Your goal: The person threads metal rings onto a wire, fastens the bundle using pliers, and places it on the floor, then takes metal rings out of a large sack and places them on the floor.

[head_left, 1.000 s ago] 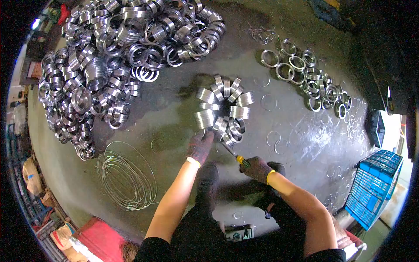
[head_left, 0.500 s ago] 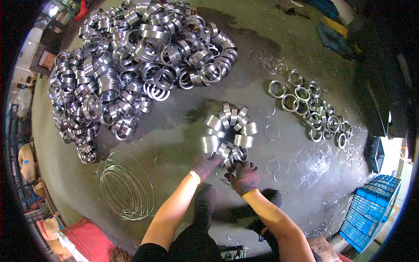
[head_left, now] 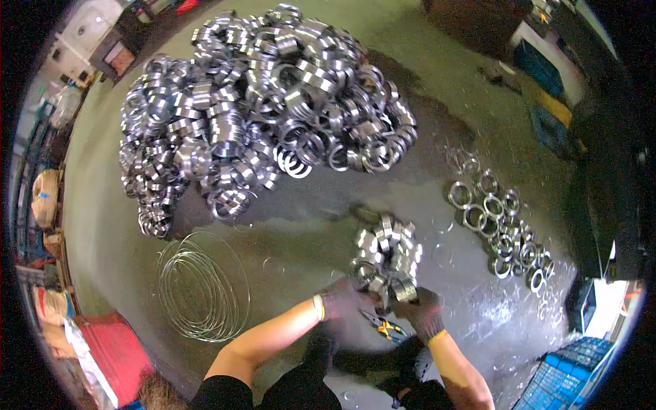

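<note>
Through the head camera I see the gloved left hand (head_left: 344, 299) and right hand (head_left: 421, 314) apart, at the near side of a ring cluster (head_left: 402, 260); I cannot tell whether either grips it. Pliers (head_left: 391, 331) lie near, between them; a wire coil (head_left: 183, 254) sits left, a ring heap (head_left: 273, 96) far left, smaller rings (head_left: 504, 246) right.

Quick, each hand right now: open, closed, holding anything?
Left dark-gloved hand: at the shiny silver metal-ring bundle, blurred; grip can't be told.
Right dark-gloved hand: against the bundle's near edge; closed or open can't be told.
</note>
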Action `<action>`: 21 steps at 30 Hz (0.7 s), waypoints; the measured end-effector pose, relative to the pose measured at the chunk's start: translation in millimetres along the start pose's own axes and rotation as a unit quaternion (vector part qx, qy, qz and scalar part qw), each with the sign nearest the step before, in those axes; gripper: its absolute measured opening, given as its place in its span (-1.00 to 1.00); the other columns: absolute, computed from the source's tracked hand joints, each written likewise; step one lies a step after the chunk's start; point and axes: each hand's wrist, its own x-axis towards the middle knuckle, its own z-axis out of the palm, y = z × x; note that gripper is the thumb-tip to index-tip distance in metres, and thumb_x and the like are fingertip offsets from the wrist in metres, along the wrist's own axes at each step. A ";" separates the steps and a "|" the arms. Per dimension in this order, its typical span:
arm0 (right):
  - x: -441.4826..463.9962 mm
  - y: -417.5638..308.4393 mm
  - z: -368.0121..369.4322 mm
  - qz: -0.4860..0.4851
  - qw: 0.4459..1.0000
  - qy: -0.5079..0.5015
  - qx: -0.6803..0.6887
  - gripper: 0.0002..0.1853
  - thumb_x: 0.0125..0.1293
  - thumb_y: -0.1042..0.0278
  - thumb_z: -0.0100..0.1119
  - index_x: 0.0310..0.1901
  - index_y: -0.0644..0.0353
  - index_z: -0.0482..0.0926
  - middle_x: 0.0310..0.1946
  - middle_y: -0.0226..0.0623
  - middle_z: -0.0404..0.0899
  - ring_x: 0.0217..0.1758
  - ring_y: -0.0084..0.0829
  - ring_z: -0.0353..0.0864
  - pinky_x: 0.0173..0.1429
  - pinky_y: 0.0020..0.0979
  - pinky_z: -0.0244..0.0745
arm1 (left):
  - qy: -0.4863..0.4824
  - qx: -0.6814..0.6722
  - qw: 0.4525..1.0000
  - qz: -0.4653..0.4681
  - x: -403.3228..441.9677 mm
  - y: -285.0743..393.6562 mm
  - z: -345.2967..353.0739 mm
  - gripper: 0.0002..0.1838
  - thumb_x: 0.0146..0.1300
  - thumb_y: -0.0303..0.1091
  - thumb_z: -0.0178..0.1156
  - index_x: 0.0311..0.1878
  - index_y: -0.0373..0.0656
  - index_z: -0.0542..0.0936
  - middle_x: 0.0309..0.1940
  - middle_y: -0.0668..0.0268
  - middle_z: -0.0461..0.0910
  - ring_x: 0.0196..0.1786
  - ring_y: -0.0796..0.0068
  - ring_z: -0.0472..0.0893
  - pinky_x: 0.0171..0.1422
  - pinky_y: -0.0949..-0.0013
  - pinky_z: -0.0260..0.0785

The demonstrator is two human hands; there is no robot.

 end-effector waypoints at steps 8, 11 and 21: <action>-102.0 -127.5 -49.7 0.161 0.979 -0.001 0.124 -0.88 0.10 0.44 0.24 -0.39 0.32 0.61 -0.56 -0.34 0.59 -0.48 -0.60 0.52 -0.43 -0.48 0.43 | -0.120 -0.034 0.991 -0.044 -65.2 81.6 21.6 -0.52 0.21 -0.12 0.19 0.17 -0.05 0.43 -0.13 0.35 0.57 -0.11 0.49 0.52 0.00 0.33 0.37; -112.0 -109.7 -50.0 -0.186 0.976 0.000 -0.114 -0.89 0.07 0.45 0.22 -0.38 0.29 0.64 -0.57 -0.36 0.57 -0.47 -0.62 0.48 -0.45 -0.49 0.39 | -0.174 -0.071 0.966 -0.176 -86.0 118.4 9.4 -0.60 0.24 -0.06 0.15 0.04 -0.09 0.53 -0.35 0.40 0.59 -0.36 0.58 0.50 -0.28 0.40 0.38; -49.5 -334.5 -16.4 -0.469 0.880 0.075 -0.017 -0.74 0.11 0.28 0.27 -0.29 0.34 0.62 -0.45 -0.20 0.63 -0.42 -0.58 0.50 -0.33 -0.48 0.42 | 0.265 -0.388 0.883 0.014 -139.1 198.9 -140.7 -0.65 0.24 -0.10 0.12 -0.06 -0.16 0.57 -0.40 0.34 0.61 -0.39 0.47 0.53 -0.19 0.37 0.40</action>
